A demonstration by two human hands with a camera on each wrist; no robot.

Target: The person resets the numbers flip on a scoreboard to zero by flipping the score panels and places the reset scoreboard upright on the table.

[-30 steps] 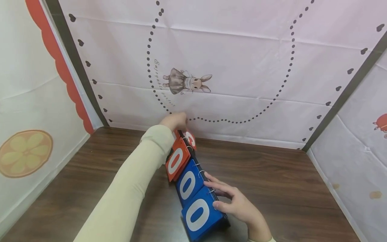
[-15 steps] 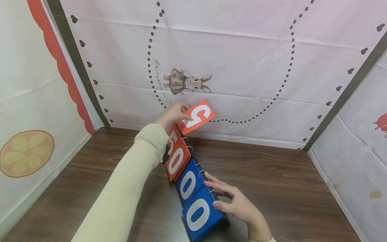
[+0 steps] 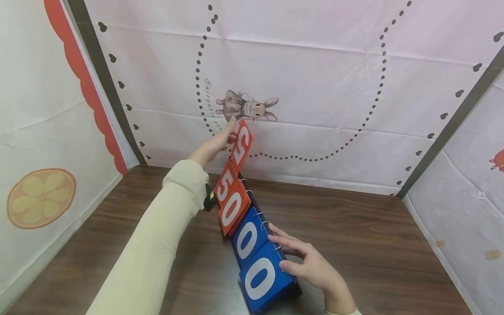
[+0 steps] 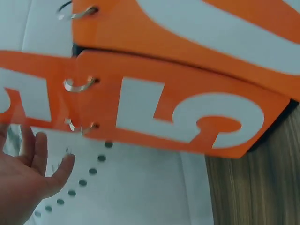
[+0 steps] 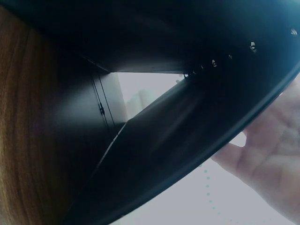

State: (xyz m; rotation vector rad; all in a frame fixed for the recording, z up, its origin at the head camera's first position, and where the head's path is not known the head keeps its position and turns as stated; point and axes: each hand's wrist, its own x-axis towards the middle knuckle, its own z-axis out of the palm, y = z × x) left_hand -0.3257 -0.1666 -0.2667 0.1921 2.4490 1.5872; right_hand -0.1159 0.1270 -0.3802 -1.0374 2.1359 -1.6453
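Note:
A tabletop flip scoreboard (image 3: pixel 245 267) stands slantwise on the table, with orange number cards at its far end and blue ones near. Both blue cards show 0; an orange 0 card (image 3: pixel 231 211) and an orange 5 card (image 3: pixel 225 186) hang beyond them. Another orange card with a 5 (image 3: pixel 242 143) stands raised above the rings. My left hand (image 3: pixel 214 144) touches that raised card's edge; in the left wrist view its thumb is spread away from the card. With thumb and fingers over the ringed top edge, my right hand (image 3: pixel 309 264) holds the blue end.
The brown wooden table (image 3: pixel 362 245) ends at a pale fabric wall (image 3: pixel 315 87) with a rabbit print, close behind the scoreboard's far end. Side walls stand left and right. A small black object (image 3: pixel 209 197) shows by the left forearm.
The left hand has lifted the orange card up over the rings and moved upward and left, uncovering the 5 card below. The right hand stays on the blue end.

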